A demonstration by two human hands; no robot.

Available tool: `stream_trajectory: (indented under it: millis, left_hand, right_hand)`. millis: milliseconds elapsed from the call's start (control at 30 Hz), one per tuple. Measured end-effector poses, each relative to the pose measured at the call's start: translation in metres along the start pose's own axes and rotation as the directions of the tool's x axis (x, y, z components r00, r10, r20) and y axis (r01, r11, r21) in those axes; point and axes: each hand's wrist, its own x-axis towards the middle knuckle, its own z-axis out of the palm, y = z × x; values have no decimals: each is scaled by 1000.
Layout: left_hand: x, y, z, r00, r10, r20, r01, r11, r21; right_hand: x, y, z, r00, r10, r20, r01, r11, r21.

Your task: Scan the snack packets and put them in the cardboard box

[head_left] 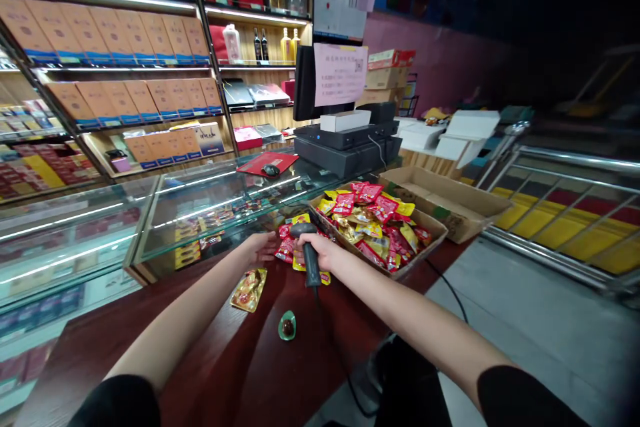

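Note:
My right hand [320, 252] is wrapped round the handle of a dark barcode scanner [311, 260], whose cord trails down over the table edge. My left hand [263, 248] reaches in beside a small pile of red and yellow snack packets [285, 250], its fingers stretched out toward them. The scanner and right hand partly cover that pile. A gold snack packet [249, 289] lies flat on the dark red tabletop [225, 360], below my left wrist. Nearer to me sits a small green dish [287, 325] with a brown round thing in it.
A cardboard box [425, 247] full of packets stands at the right, with another cardboard box [450, 197] behind it. A glass display counter [215, 213] borders the left. Behind are a monitor [307, 83], a mouse [271, 170] and stocked shelves. A metal railing [575, 193] runs at the right.

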Motion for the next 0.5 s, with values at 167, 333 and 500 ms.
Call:
stream_trajectory:
  millis: [167, 333, 500]
  left_hand:
    - [3, -6, 16, 999, 5, 38, -7, 999, 32]
    - [-2, -12, 21, 999, 36, 8, -36, 995, 93]
    - [-8, -18, 18, 995, 76, 66, -79, 996, 45]
  right_hand:
    - [8, 10, 0, 985, 85, -147, -84, 996, 18]
    - [7, 16, -8, 989, 95, -113, -89, 995, 54]
    - [1, 18, -6, 988, 99, -120, -92, 994, 66]
